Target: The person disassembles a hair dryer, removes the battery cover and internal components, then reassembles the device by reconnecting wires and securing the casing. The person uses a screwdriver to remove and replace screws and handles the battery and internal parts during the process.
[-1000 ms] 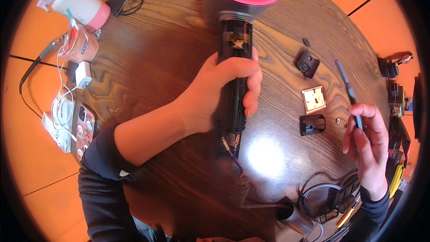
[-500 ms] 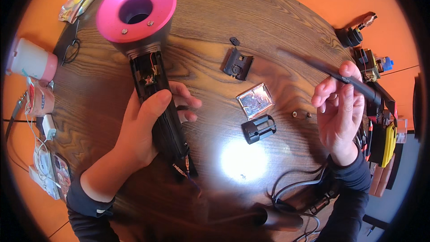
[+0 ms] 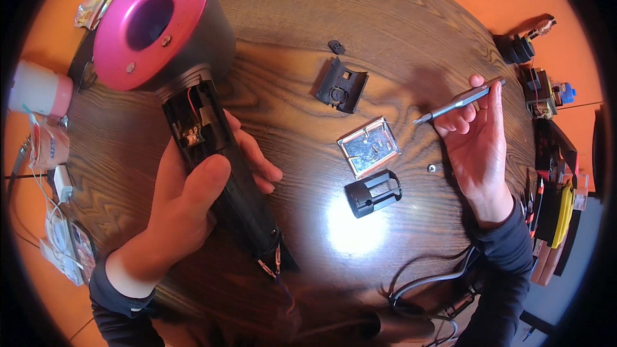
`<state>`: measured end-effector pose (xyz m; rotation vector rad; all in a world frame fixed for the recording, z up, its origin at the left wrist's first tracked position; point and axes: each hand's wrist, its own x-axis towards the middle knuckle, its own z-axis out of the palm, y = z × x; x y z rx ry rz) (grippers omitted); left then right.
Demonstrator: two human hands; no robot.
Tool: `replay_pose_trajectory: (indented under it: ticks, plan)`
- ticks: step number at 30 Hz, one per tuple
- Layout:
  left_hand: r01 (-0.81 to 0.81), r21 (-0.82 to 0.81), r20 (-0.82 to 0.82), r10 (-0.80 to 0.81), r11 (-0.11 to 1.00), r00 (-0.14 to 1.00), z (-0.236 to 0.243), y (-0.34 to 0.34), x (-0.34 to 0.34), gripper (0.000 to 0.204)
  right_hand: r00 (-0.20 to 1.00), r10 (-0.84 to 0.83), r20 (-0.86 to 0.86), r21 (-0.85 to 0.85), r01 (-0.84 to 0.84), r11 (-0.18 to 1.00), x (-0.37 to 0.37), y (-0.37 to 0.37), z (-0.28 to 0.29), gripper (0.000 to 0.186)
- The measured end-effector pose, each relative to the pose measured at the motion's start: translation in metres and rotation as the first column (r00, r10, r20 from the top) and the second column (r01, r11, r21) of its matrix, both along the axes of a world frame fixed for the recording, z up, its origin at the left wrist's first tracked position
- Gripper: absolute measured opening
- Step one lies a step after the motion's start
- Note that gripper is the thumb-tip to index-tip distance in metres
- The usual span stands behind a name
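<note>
In the head view, a hair dryer with a dark-grey barrel, a bright-pink ring and a black handle (image 3: 196, 77) is tilted over the left side of a dark brown wood-grain table (image 3: 289, 122). The left hand (image 3: 186, 196) grasps it around the handle, thumb across the front and fingers round the far side. The right hand (image 3: 475, 148), well apart from the dryer, holds a slim grey metal pen-shaped screwdriver (image 3: 459, 103) lightly between its fingers, the narrow tip pointing left and touching no part of the dryer. The work looks partway along: the handle stands open at its upper front, baring a small gold-and-brown component (image 3: 191, 136), and copper-coloured wire ends (image 3: 265, 268) hang loose from its bottom. Off the dryer lie a curved black plastic cover (image 3: 334, 80), a small black oblong piece (image 3: 336, 47), a shallow rectangular silvery piece with a coppery rim (image 3: 369, 148), a slotted black plastic cylinder (image 3: 360, 198) just beside it, and a small silvery screw (image 3: 432, 168) near the right hand. The barrel and pink ring remain joined to the handle, so that much appears unseparated. Whether any fastener inside the handle is loose cannot be told.
</note>
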<state>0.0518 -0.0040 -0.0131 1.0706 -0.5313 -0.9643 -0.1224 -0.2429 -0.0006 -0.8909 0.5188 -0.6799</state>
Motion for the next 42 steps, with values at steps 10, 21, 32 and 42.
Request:
replay_pose_trajectory:
  ticks: [10,21,32,42]
  plan:
    - [-0.006,0.080,0.175,-0.008,0.997,0.985,0.005,-0.004,-0.006,0.081,0.986,0.151,-0.066,-0.311,-0.164,0.936,-0.006,-0.008,-0.004,0.023]
    - [-0.008,0.084,0.129,-0.003,0.996,0.992,0.005,-0.007,-0.006,0.089,0.977,0.164,-0.136,-0.204,-0.189,0.961,-0.004,-0.015,-0.001,0.022]
    - [0.005,0.054,0.125,-0.012,0.999,0.992,0.003,-0.006,-0.005,0.086,0.953,0.210,-0.217,-0.353,-0.277,0.894,-0.004,-0.018,0.003,0.020]
    - [0.013,0.001,-0.031,-0.013,1.000,0.999,0.005,-0.007,-0.003,0.078,0.952,0.217,-0.217,-0.416,-0.291,0.861,-0.004,-0.019,-0.001,0.019]
